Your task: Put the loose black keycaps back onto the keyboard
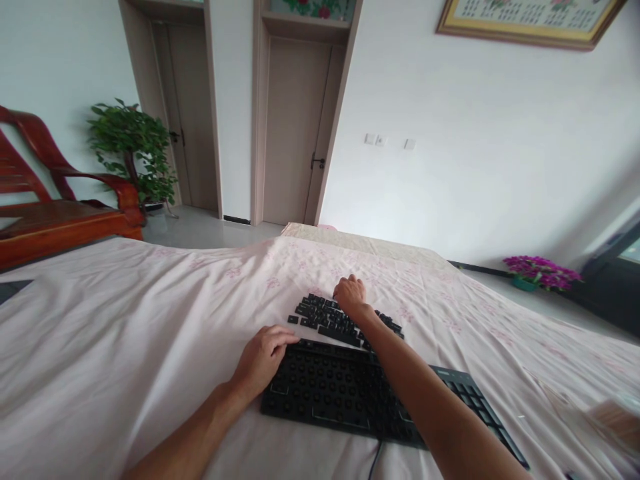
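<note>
A black keyboard (340, 390) lies on the cloth in front of me, its main section bare of keycaps, with the key stems showing. Its right-hand section (473, 397) shows past my right forearm. Behind the keyboard, loose black keycaps (327, 317) are laid out in rows. My left hand (267, 353) is closed at the keyboard's far left corner, fingertips on its edge. Reaching over the keyboard, my right hand (351, 291) has its fingers bent down at the far row, on what looks like a keycap. The forearm hides part of the keyboard and rows.
A pale flowered cloth (200, 320) with folds covers the surface. The keyboard's cable (375, 460) runs toward me. Something blurred and brownish (617, 423) is at the right edge. Further off are a wooden chair (75, 213), a green plant (133, 147) and purple flowers (540, 270).
</note>
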Demonstrator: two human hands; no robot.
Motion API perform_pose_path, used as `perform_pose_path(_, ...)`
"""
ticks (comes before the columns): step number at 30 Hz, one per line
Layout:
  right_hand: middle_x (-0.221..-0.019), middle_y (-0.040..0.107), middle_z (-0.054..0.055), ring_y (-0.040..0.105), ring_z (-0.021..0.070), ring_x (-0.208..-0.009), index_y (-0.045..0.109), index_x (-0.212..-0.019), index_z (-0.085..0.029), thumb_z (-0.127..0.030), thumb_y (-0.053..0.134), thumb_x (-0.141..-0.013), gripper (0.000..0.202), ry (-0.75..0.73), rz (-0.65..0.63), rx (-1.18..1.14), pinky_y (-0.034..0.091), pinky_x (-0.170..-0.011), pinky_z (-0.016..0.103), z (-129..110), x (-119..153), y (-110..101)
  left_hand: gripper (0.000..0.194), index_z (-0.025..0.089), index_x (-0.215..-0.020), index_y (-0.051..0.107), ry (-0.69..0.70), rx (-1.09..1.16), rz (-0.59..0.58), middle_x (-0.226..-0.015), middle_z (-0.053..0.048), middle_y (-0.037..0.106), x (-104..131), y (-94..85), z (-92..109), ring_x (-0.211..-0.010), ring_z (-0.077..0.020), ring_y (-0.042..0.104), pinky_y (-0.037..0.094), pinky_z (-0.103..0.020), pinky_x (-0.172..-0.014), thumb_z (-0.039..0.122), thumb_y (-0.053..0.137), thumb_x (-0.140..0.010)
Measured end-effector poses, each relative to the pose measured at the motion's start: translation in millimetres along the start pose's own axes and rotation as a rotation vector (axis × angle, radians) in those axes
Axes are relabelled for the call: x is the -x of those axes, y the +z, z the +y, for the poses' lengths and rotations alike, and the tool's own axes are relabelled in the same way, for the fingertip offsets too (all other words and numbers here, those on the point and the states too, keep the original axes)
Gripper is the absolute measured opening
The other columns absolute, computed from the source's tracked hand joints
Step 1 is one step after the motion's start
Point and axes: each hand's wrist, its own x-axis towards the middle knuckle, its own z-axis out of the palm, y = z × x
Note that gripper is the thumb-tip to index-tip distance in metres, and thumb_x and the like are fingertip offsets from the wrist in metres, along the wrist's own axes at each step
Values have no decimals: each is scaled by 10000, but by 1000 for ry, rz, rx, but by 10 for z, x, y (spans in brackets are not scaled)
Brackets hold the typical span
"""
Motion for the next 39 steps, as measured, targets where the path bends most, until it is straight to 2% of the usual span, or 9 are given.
perform_pose_path(5,-1047,677,134,448,270,-1063,760,-848,-180,-174,559,-818,203,-17,-6,8,285,-852,356,-55,-12,-51,391,261,-951,752,9,3,5,-1050,-10,711,6,2,-10,-999,-163,621,471,-307,-933,57,448,-812)
perform_pose_path(9,-1048,690,75,468,254,-1061,761,-889,-246,-280,567,-850,200,-27,35,-48,296,-858,341,-80,148,-185,387,257,-961,751,12,2,13,-1052,-9,710,8,24,-38,-999,-164,617,468,-307,-933,56,455,-814)
perform_pose_path(12,-1026,704,13,507,219,-1029,743,-963,-309,-357,560,-867,213,-49,99,-184,329,-840,301,-135,429,-285,379,255,-953,752,22,-4,19,-1043,-10,711,13,25,-43,-992,-164,617,468,-308,-930,61,452,-825)
perform_pose_path(17,-922,719,-39,572,164,-925,747,-913,-329,-360,620,-826,157,-127,156,-426,378,-813,253,-284,1052,-369,383,276,-959,746,34,4,29,-1053,0,706,24,20,-50,-1004,-161,613,465,-307,-934,51,471,-816)
perform_pose_path(22,-892,710,-32,564,162,-896,750,-871,-323,-319,634,-829,123,-210,176,-433,365,-850,272,-413,1435,-376,385,274,-972,741,54,-1,25,-1055,0,705,26,28,-63,-995,-160,614,465,-312,-934,43,479,-812)
perform_pose_path(30,-886,692,-11,531,177,-911,746,-872,-326,-318,594,-866,152,-214,136,-301,342,-828,282,-533,1492,-339,385,259,-960,743,55,5,30,-1053,-1,705,31,34,-68,-994,-156,611,462,-307,-941,37,469,-806)
perform_pose_path(36,-860,665,17,505,189,-884,734,-812,-272,-288,587,-862,157,-231,125,-207,338,-787,290,-608,1508,-397,395,261,-969,740,63,9,24,-1056,-2,702,31,44,-95,-1006,-157,602,461,-312,-944,30,471,-796)
perform_pose_path(39,-858,656,37,493,196,-881,716,-780,-240,-263,526,-894,223,-256,139,-164,337,-770,298,-641,1545,-401,391,260,-973,738,63,7,23,-1053,-3,701,34,44,-95,-1002,-156,601,460,-313,-946,33,471,-799)
